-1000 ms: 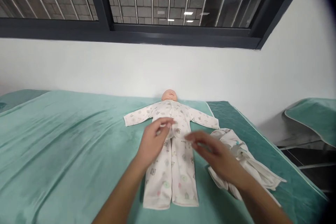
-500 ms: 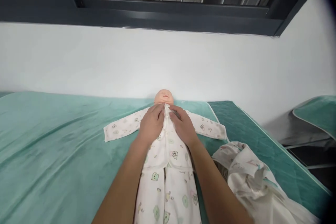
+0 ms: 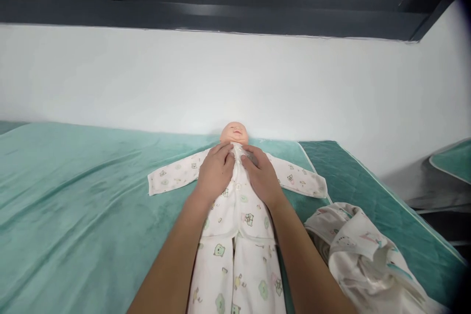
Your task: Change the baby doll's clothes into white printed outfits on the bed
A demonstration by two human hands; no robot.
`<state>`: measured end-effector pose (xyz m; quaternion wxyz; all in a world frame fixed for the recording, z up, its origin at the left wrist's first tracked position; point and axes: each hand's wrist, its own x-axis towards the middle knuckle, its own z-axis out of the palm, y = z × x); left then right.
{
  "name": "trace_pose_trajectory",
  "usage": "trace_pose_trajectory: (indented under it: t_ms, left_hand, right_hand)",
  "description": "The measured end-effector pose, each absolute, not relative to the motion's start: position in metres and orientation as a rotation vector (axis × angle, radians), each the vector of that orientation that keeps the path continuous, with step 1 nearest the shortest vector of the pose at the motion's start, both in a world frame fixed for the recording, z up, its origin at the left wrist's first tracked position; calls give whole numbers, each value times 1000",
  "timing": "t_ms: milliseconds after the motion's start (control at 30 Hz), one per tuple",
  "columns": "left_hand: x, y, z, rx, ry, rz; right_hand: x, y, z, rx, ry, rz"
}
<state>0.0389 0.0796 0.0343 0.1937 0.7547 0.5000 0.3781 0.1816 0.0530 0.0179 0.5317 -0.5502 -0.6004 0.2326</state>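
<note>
Doll [image 3: 234, 133] face up on green cover [image 3: 91, 216], head near white wall [image 3: 235, 78]. White printed top [image 3: 239, 216] below head, sleeves [image 3: 176, 175] spread both ways; matching trousers [image 3: 213, 279] under hem. Left hand [image 3: 216, 169] and right hand [image 3: 260, 172] rest on top, fingertips near collar; cannot tell whether either pinches fabric. Crumpled white cloth [image 3: 368, 260] right of trousers.

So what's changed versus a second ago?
Left hand and right hand moved up the shirt, from around its lower front to its upper front, and now rest there; grip unclear. Doll, spread sleeves and crumpled cloth stayed put.
</note>
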Motion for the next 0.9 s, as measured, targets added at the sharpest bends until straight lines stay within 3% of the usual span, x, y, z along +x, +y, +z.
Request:
trace_pose_trajectory:
  t_ms: [900]
  left_hand:
    - [39,78,37,2174,1398,1015]
  right_hand:
    - [182,54,17,-1290,-1522,520]
